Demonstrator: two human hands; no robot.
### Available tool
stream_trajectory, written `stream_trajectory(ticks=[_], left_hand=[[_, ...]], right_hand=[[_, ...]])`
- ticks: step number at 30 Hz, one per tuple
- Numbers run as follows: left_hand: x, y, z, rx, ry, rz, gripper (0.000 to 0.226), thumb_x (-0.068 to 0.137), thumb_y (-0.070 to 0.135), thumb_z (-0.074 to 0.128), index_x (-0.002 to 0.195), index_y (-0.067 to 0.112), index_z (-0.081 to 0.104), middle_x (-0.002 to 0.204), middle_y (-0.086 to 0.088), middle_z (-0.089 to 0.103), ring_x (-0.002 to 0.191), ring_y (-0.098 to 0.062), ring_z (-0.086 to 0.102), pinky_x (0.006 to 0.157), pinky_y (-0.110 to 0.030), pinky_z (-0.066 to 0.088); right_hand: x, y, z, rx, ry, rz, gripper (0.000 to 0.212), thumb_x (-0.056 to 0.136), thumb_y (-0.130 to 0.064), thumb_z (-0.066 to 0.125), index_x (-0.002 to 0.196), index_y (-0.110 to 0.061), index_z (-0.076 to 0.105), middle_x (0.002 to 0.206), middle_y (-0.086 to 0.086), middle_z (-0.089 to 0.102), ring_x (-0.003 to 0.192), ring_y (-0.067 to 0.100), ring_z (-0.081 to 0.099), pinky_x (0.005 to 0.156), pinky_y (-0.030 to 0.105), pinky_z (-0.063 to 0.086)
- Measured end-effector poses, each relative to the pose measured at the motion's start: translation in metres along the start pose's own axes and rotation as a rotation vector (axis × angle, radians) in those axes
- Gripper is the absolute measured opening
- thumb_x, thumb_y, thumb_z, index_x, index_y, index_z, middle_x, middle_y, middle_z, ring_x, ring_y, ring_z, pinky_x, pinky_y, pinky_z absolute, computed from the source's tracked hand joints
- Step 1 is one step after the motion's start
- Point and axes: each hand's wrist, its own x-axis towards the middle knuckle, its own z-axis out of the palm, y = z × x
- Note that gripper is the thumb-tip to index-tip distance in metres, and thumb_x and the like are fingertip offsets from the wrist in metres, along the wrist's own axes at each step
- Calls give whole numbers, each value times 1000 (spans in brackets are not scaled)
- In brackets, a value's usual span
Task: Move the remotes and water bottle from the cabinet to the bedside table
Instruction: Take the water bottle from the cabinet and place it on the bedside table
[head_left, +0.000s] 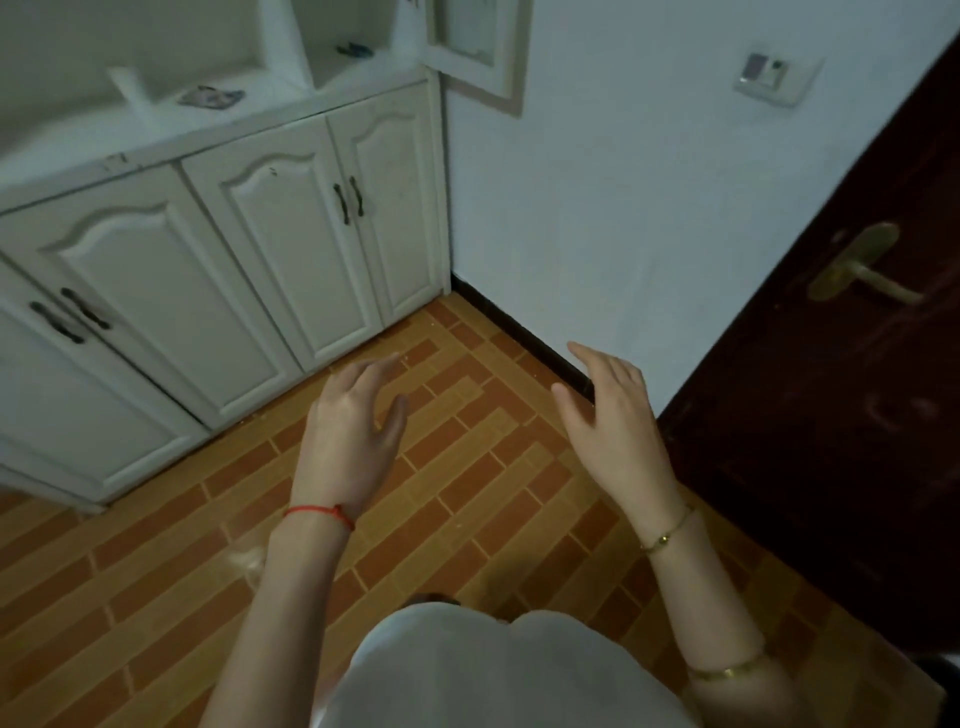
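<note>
A white cabinet (218, 140) with closed lower doors fills the upper left. On its counter lies a flat printed item (210, 96), and a small dark object (355, 50) lies in an open niche further back; blur hides what they are. I see no remote or water bottle clearly, and no bedside table. My left hand (349, 431), with a red string at the wrist, hovers over the floor with fingers apart and empty. My right hand (613, 415), with a thin bracelet, is also spread and empty, near the wall's dark skirting.
Orange and brown floor tiles (467, 467) lie below. A white wall (623, 182) with a switch plate (771, 75) stands ahead. A dark wooden door (841, 415) with a brass lever handle (862, 265) is at the right. A white-framed panel (478, 47) hangs beside the cabinet.
</note>
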Motion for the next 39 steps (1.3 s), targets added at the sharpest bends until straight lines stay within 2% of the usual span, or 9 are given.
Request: stream_trajectory(ticks=[8,15,20,26,36,39], left_hand=[[88,-16,33,7,49,-139,41,95,25,55,134,14,54,128,-6,60,120,-24,57,100,-43,49],[193,-47,59,7,66,-181,40,95,22,56,134,15,54,127,-5,59,117,-23,57,98,-33,47],[296,-71,58,5,96,-190,40,95,20,57,135,16,54,128,-5,59,119,-23,55,98,-26,40],[406,-97,60,17,105,-168,39,95,19,57,134,15,55,127,-5,61,120,-24,55,100,-32,43],[538,-137,83,13,100,-204,40,96,19,55,135,14,54,128,-6,60,119,-25,56,100,-39,48],[581,-147,95,9,116,-224,40,96,21,54,136,16,53,129,-4,59,121,-23,54,102,-37,46]], right_hand=[[114,22,37,19,-110,-71,50,99,-37,48,145,-21,41,144,-4,48,138,11,33,111,31,35],[231,29,78,40,-146,-81,48,99,-35,49,144,-20,42,143,-2,50,137,13,35,112,32,35],[343,9,95,29,-130,-128,48,100,-33,48,144,-16,43,142,0,50,135,13,35,108,22,26],[453,-8,119,50,-99,-152,46,100,-32,48,144,-17,44,140,0,52,134,14,37,107,18,23],[594,-9,174,87,-153,-156,47,100,-32,49,144,-17,44,142,1,51,135,15,37,106,18,24],[645,-7,192,93,-176,-184,47,99,-31,50,144,-18,43,142,2,50,135,15,36,105,19,25]])
